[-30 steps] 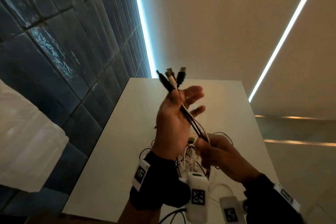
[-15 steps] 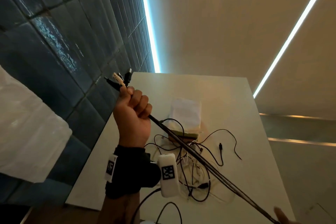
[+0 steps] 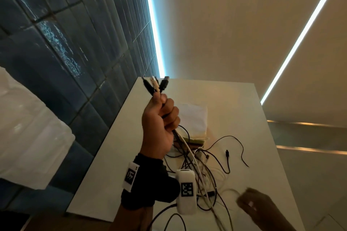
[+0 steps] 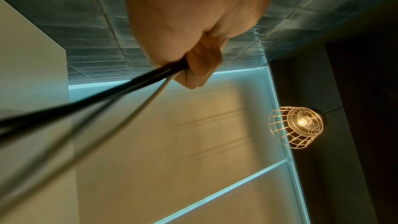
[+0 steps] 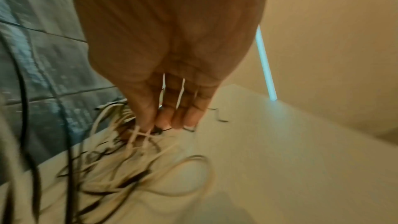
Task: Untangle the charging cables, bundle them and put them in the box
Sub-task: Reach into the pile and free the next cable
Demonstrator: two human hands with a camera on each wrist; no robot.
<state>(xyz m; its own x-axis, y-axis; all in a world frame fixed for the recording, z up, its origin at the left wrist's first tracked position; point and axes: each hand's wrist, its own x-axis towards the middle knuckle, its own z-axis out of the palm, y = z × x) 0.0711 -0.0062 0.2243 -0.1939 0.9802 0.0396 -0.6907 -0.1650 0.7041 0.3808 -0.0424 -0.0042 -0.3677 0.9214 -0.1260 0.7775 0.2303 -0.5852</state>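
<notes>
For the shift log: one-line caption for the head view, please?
Left hand grips the cables below their plugs, raised above the tangle on the white table.

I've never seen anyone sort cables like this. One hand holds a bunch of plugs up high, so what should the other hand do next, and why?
Probably take hold of the strands just below the left hand and slide down them. That hand grips the cables near the plug ends, but their lower lengths lie knotted on the table. The right hand hovers, fingers straight, holding nothing.
</notes>
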